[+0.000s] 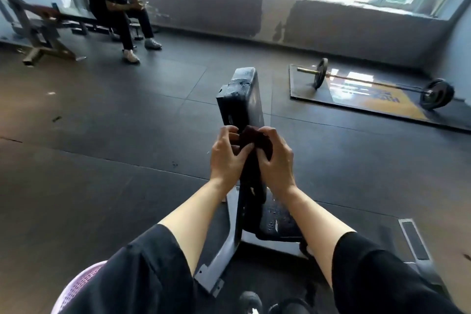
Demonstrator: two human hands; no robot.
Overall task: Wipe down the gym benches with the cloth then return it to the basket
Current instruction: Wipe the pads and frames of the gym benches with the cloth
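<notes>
Bench (242, 99) stood dead ahead w/ open floor (107, 115) both sides; barbell (377, 84) blocked far right, seated person (119, 7) far left.

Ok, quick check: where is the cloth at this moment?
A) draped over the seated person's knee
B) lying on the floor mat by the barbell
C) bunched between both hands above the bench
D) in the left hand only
C: the dark red cloth is bunched between the left hand and the right hand, both gripping it in front of the black bench.
</notes>
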